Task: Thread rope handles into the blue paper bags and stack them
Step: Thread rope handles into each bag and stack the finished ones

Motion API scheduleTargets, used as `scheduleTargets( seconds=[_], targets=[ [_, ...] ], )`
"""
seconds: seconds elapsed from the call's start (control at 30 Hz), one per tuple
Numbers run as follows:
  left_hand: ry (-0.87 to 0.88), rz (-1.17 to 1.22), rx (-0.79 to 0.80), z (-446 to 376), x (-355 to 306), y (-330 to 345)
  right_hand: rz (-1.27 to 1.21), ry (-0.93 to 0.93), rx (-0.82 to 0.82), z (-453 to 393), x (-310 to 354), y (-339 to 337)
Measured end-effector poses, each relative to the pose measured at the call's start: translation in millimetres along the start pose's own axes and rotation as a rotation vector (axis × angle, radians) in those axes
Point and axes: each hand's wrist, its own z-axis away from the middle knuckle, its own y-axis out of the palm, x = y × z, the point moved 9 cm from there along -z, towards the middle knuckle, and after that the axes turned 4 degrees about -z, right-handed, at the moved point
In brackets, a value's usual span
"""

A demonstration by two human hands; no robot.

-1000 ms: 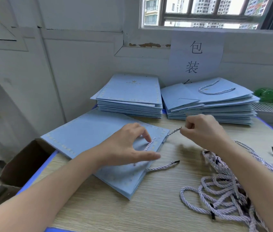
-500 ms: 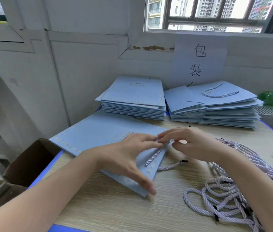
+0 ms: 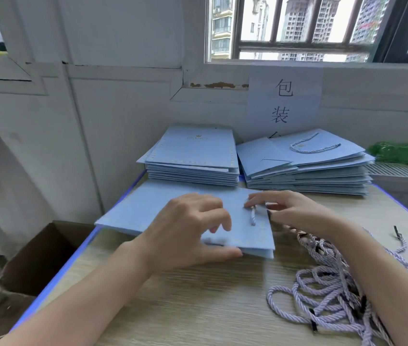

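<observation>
Flat on the wooden desk [image 3: 198,308] lies a blue paper bag [image 3: 148,211], its near right corner blurred. Over it, the left hand [image 3: 188,228] curls its fingers, thumb at the bag's near edge; whether it grips the paper is unclear. Beside it, the right hand [image 3: 292,208] pinches a short stretch of pale rope handle [image 3: 252,216] on the bag's face. Loose lilac ropes [image 3: 322,295] pile to the right under that forearm. Behind, against the wall, sit an unthreaded bag stack [image 3: 193,158] and a finished stack [image 3: 307,168] topped by a rope loop.
</observation>
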Motion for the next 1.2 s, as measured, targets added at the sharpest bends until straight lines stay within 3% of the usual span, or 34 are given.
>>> scheduleTargets(
  seconds=[0.13,0.17,0.23,0.3,0.37,0.47,0.6,0.67,0.8,0.9,1.03,1.2],
  targets=[
    [-0.032,-0.114,-0.477,2,-10,-48,-0.224,-0.068,0.067,2,6,-1],
    [-0.027,-0.139,-0.521,4,-11,-52,-0.203,-0.107,0.024,0,8,-4],
    [-0.024,-0.156,-0.518,5,-11,-51,-0.08,-0.22,-0.238,-2,15,-20],
    [-0.05,-0.16,-0.47,4,-8,-48,-0.038,-0.289,-0.483,5,27,-36],
    [-0.117,-0.138,-0.401,2,1,-40,-0.254,-0.323,-0.539,10,32,-42],
    [-0.177,-0.135,-0.308,-1,8,-29,-0.705,-0.353,-0.393,9,40,-35],
    [-0.18,-0.121,-0.212,-3,10,-20,-0.732,-0.251,-0.187,2,45,-8],
    [-0.196,-0.046,-0.106,-2,15,-9,-0.62,-0.101,-0.112,-2,36,8],
    [-0.288,0.063,0.344,10,23,36,0.211,0.066,-0.146,-6,9,6],
    [-0.309,0.018,0.635,25,25,64,0.288,0.121,-0.225,0,-3,-17],
    [-0.332,0.059,0.653,26,25,66,0.455,0.282,-0.377,7,-35,-53],
    [-0.345,0.063,0.686,28,25,69,0.476,0.37,-0.393,9,-57,-58]
  ],
)
